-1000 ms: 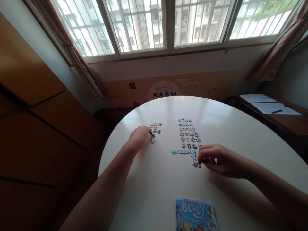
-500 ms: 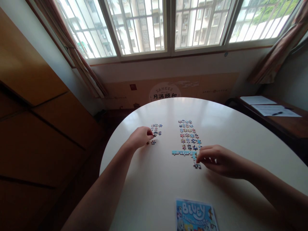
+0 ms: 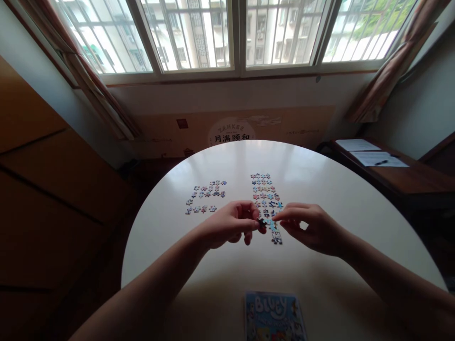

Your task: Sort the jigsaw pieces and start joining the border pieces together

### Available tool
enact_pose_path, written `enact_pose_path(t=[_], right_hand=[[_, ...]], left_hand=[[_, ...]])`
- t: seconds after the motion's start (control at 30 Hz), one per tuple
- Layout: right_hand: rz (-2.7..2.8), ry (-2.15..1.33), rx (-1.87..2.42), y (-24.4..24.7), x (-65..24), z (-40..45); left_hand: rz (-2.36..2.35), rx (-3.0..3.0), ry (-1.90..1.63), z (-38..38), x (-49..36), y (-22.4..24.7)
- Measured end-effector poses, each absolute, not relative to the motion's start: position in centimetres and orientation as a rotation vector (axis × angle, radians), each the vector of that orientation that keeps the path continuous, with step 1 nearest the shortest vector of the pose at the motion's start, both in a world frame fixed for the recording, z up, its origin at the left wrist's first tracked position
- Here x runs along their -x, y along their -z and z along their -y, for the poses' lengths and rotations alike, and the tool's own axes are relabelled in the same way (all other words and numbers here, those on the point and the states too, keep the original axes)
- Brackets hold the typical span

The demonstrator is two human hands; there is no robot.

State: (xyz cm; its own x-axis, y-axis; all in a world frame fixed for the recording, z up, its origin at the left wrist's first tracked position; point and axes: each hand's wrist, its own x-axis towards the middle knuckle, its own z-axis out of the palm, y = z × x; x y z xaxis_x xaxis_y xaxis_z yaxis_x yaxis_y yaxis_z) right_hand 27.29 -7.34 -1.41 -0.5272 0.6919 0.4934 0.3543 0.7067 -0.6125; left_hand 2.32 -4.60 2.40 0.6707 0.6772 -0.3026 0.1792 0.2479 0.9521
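Note:
My left hand (image 3: 236,222) pinches a dark puzzle piece (image 3: 262,222) between thumb and fingers, just left of the joined light-blue strip of puzzle (image 3: 273,226). My right hand (image 3: 307,225) has its fingertips at the upper right of that strip, with finger and thumb a little apart and no piece visible between them. Part of the strip is hidden behind my left hand. A joined grey-and-white section (image 3: 276,238) forms its lower end. Beyond both hands lie rows of loose puzzle pieces (image 3: 263,189). Another group of loose pieces (image 3: 208,193) lies to the left.
A blue Bluey picture card or box (image 3: 273,315) lies near the front of the round white table (image 3: 199,293). At the right stands a brown side table (image 3: 423,175) with papers (image 3: 377,158) and dark pens. A wooden cabinet (image 3: 42,189) is at the left.
My left hand has moved right from the left group, bringing a puzzle piece beside the blue strip. My right hand stays by the strip. The whole view has shifted slightly.

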Motion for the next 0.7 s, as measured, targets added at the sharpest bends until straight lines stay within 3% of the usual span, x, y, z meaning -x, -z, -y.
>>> enact_pose_path(t=[0.7], right_hand=[[2.195,-0.614,0.628,1.0,-26.2,8.1]], left_hand=[[-0.800,-1.336,-0.391,4.6,-3.3,-0.3]])
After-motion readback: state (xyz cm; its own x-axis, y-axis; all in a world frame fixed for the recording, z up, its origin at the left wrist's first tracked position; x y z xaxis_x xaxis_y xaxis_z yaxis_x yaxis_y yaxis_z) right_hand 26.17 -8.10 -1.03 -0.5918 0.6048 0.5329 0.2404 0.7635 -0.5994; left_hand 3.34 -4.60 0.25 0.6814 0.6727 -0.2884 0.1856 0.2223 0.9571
